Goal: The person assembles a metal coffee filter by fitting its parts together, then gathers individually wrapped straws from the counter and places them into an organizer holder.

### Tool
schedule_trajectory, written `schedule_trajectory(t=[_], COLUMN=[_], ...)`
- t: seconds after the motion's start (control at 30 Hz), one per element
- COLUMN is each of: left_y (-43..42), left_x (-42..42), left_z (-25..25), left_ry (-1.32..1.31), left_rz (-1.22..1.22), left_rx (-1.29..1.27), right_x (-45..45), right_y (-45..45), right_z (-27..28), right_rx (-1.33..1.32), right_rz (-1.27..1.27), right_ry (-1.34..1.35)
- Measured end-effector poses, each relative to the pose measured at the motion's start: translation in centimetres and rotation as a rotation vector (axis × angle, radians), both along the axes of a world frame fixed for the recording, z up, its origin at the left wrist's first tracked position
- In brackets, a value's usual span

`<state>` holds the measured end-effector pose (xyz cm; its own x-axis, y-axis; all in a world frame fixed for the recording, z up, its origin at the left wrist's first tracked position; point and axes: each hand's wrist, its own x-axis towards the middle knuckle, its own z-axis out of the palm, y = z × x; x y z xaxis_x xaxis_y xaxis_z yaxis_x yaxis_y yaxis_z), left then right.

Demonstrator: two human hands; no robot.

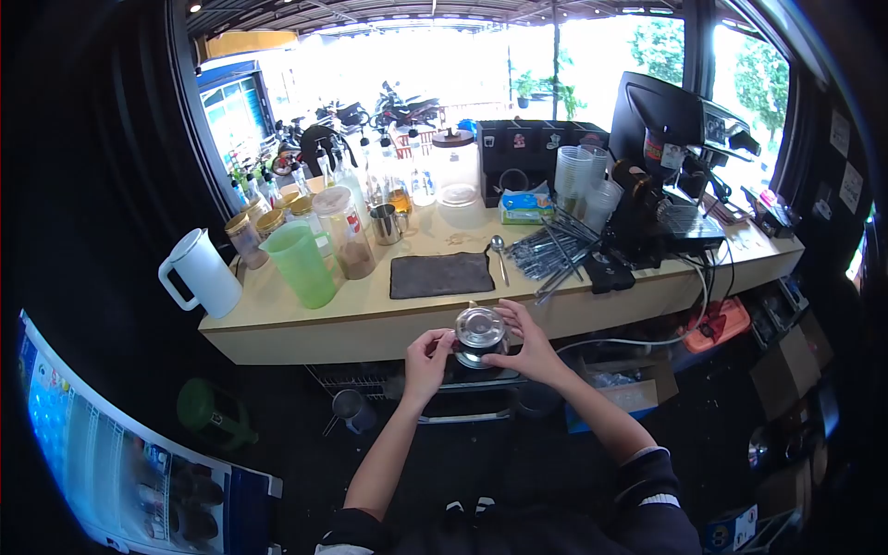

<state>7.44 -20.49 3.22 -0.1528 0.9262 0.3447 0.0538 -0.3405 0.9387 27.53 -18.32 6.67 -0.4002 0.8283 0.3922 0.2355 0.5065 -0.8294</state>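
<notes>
A small glass teapot [480,326] with a clear lid is held in front of the counter's front edge, its short spout pointing toward the counter. My left hand [428,363] has its fingers closed at the pot's left side, where a handle seems to be, mostly covered by the fingers. Curved around the right side, my right hand [527,344] touches the pot with thumb low and fingers high. On the counter just beyond lies a dark folded cloth [442,276], with a metal spoon [500,259] to its right.
Along the counter [370,319] stand a white pitcher [205,277], a green jug [303,268], jars and a steel milk jug [386,225]. Wrapped straws [552,246], stacked plastic cups [575,178] and a dark machine [661,120] are at right. A glass-door fridge [139,462] is lower left.
</notes>
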Motion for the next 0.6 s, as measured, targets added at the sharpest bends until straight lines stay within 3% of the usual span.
schedule_trajectory(t=[0.37,0.43,0.6], left_y=[5.9,8.1,14.6], left_x=[-3.9,-5.2,-11.6], left_z=[0.1,0.4,-2.0], left_ry=[0.058,-0.154,0.057], left_rz=[-0.033,-0.022,0.154], left_rx=[0.013,0.13,0.131], right_x=[-4.6,-6.6,-12.5], right_y=[6.5,8.9,18.4], right_z=[-0.8,-0.2,1.1], right_rx=[0.062,0.098,0.093], right_rz=[0.012,0.017,0.005], right_ry=[0.108,0.167,0.218])
